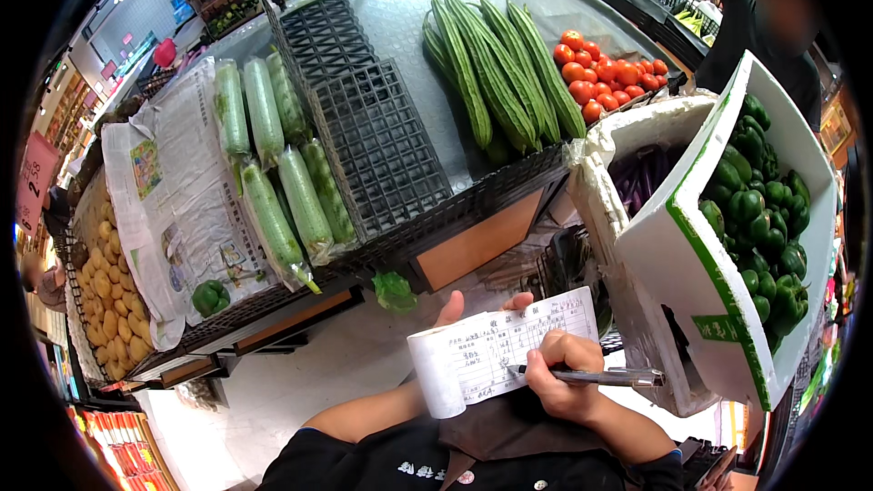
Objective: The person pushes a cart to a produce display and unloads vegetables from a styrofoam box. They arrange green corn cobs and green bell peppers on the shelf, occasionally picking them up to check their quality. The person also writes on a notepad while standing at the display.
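My left hand holds a receipt pad from beneath, with a thumb and fingertips showing past its far edge; the palm is hidden by the pad. The pad's front sheets are curled over at its left end, and the top sheet bears a printed table and handwriting. In my right hand is a dark pen, its tip at the lower middle of the sheet. Both hands are in front of my chest, nearer to me than the vegetable display.
Black display grating holds wrapped gourds, ridged luffas and tomatoes. Potatoes and a green pepper on newspaper are left. A foam box of green peppers tilts at right. A person stands behind it.
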Tool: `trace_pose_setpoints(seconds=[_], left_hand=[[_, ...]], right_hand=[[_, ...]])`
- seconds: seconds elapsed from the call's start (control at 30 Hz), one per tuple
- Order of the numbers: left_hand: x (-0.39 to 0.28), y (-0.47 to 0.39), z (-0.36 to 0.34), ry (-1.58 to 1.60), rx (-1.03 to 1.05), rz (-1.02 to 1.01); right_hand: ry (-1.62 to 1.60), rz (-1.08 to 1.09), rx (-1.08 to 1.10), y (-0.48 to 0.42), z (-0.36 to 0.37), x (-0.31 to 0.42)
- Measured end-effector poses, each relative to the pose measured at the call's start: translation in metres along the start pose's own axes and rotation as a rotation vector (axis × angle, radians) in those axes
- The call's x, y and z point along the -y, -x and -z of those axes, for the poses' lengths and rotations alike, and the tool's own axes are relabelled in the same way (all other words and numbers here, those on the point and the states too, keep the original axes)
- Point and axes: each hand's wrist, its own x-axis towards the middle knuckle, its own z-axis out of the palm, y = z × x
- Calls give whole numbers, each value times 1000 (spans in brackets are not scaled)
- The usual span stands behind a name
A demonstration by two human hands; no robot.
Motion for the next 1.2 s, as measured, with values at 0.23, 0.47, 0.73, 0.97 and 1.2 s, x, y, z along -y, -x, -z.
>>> trace_pose_setpoints(seconds=[0.23,0.47,0.73,0.97,1.2], left_hand=[[1,3,-3,-11,3,-5],[2,2,-4,-3,25,-9],[1,0,-3,-35,3,6],[2,-1,-6,7,5,10],[1,-2,-7,-19,17,10]], right_hand=[[13,50,-74,2,2,-2],[10,48,-56,3,1,-3],[78,52,-53,1,3,-2],[31,29,-40,2,5,-3],[12,47,-104,6,4,-8]])
